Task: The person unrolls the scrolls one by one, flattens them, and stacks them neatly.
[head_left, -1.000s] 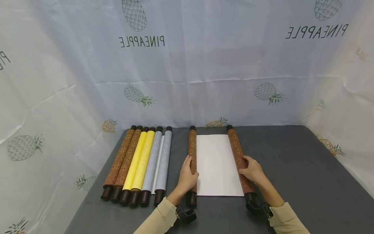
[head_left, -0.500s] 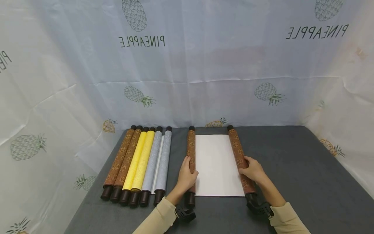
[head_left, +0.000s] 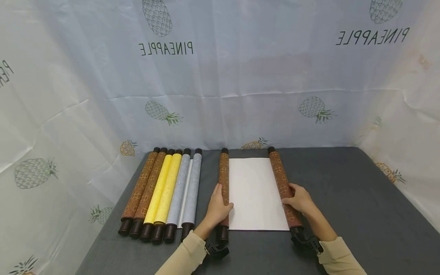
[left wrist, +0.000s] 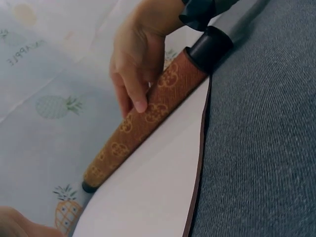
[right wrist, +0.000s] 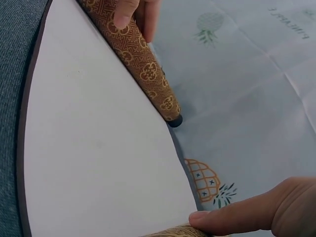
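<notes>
A partly unrolled brown scroll with gold flower patterns lies on the dark cloth, its white paper [head_left: 256, 194] bare between two rolls with dark end knobs. My left hand [head_left: 217, 208] grips the left roll [head_left: 224, 168], thumb on the paper side and fingers along the outer side. On the right roll [head_left: 280, 172] my right hand [head_left: 300, 198] holds on, thumb inward and fingers over the far side. The left wrist view has the right hand [left wrist: 136, 64] on its roll; the right wrist view catches the left hand's fingers and the right thumb [right wrist: 237, 217].
To the left lie brown scrolls [head_left: 141, 187], yellow scrolls [head_left: 168, 187] and light blue-grey scrolls [head_left: 192, 187] side by side, with a white strip between the blue-grey rolls. A pineapple-print curtain [head_left: 220, 76] hangs behind the dark cloth [head_left: 350, 214].
The two brown rolls have drifted slightly apart, the left one leftward and the right one a little rightward. A bit more white paper shows between them. Both hands keep their hold.
</notes>
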Demonstrator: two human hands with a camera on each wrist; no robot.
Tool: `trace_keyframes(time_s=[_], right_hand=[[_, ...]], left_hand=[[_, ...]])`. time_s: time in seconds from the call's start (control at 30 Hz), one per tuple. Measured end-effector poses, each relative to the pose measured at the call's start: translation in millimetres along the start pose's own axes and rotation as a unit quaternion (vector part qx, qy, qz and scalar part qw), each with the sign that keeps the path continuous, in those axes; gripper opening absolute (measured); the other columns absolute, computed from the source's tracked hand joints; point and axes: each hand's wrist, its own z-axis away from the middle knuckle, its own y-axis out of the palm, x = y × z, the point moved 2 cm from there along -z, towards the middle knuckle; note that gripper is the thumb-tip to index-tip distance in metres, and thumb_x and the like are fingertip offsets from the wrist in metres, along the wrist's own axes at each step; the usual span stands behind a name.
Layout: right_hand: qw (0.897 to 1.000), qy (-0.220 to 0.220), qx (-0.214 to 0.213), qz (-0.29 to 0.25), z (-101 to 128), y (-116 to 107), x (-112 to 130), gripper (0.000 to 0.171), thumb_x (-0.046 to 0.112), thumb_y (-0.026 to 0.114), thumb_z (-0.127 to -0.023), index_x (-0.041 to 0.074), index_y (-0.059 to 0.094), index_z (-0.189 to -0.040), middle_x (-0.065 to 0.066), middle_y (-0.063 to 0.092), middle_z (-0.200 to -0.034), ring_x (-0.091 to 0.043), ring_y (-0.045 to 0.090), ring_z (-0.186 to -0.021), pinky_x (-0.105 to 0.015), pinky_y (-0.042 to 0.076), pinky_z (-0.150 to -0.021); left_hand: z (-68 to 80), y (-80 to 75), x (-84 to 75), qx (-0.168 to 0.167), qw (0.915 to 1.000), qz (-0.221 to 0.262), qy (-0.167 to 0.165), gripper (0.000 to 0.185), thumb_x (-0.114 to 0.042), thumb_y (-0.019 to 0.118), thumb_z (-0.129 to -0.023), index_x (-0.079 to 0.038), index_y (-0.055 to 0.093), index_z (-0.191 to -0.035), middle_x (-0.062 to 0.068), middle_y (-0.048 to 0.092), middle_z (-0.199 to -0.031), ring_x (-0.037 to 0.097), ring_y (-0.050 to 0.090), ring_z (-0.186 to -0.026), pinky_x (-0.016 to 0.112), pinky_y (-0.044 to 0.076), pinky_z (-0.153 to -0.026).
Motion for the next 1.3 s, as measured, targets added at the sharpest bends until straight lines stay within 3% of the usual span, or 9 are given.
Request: trace_keyframes(time_s=[0.33,0.7,1.07,1.3], right_hand=[[1.000,-0.013,-0.003,-0.008,0.9,-2.7,-0.1,0.079,0.000,0.062,-0.080,-0.016,0.021,-0.145,-0.044,0.029,-0.143,-0.057,0.040,-0.124,-0.059,0.044,-0.095],[0.999,-0.040,-0.003,0.000,1.2,-1.9,-0.4,0.076,-0.006,0.055,-0.077,-0.013,0.023,-0.146,-0.037,0.017,-0.153,-0.057,0.024,-0.137,-0.062,0.038,-0.102],[0.999,-0.049,0.001,0.003,1.5,-5.0,-1.7,0.074,-0.009,0.052,-0.075,-0.015,0.026,-0.144,-0.036,0.016,-0.154,-0.055,0.016,-0.140,-0.054,0.036,-0.099],[0.999,-0.050,0.000,0.019,1.4,-8.8,-2.2,0.074,-0.004,0.052,-0.075,-0.015,0.028,-0.144,-0.036,0.019,-0.153,-0.055,0.020,-0.140,-0.052,0.037,-0.098]], left_hand=[[-1.9,-2.7,1.9,-0.005,0.9996,-0.025,-0.010,0.078,-0.001,0.071,-0.075,0.019,0.032,-0.139,0.038,0.034,-0.146,0.052,0.036,-0.135,0.059,0.033,-0.111],[-4.1,-7.7,3.6,-0.011,0.9997,-0.008,-0.021,0.074,0.004,0.068,-0.074,0.017,0.035,-0.139,0.036,0.033,-0.148,0.051,0.033,-0.137,0.059,0.033,-0.111],[-4.7,-7.4,5.0,-0.008,0.9994,0.009,-0.031,0.075,0.008,0.063,-0.074,0.013,0.032,-0.143,0.032,0.029,-0.152,0.049,0.031,-0.140,0.059,0.032,-0.112],[-6.1,-7.7,5.8,-0.009,0.9994,0.014,-0.032,0.073,0.008,0.060,-0.075,0.011,0.034,-0.143,0.030,0.028,-0.153,0.049,0.030,-0.141,0.060,0.032,-0.111]])
